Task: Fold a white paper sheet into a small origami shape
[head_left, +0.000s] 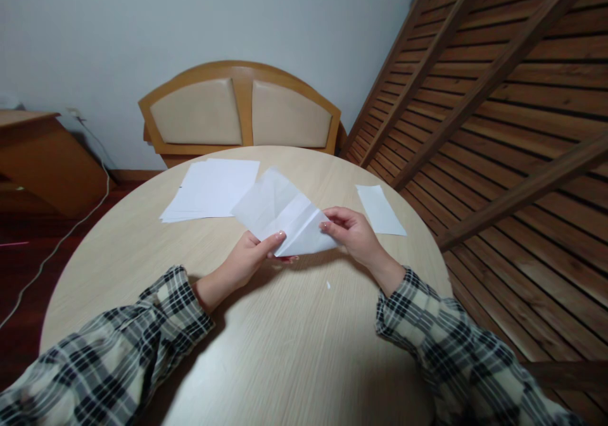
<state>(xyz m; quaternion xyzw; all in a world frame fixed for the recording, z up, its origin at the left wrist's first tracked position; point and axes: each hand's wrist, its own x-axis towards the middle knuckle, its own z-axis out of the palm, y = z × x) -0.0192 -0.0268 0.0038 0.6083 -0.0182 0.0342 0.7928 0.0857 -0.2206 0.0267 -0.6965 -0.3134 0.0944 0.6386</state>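
Nearest to you are your two black, grey and cream checked cloth sleeves, the left one (109, 344) and the right one (451, 344), over a round, pale wooden table (266, 356). Your left hand (243, 260) pinches the near edge of a thin white sheet of paper with fold lines (266, 201), thumb on top and fingers under it. Your right hand (354, 233) pinches the same sheet at its right corner, thumb on top; its other fingers are partly hidden. The sheet is in the middle of the scene, tilted, between your hands.

A stack of plain white paper (213, 188) lies on the far left, partly behind your sheet. A loose white piece of paper (380, 209) lies on the far right, just past your right hand. A tiny white scrap (328, 285) lies on the near side of the sheet.

It looks like you are working on a fold. The next move seems to call for a light grip, with the edges lined up before you press down.
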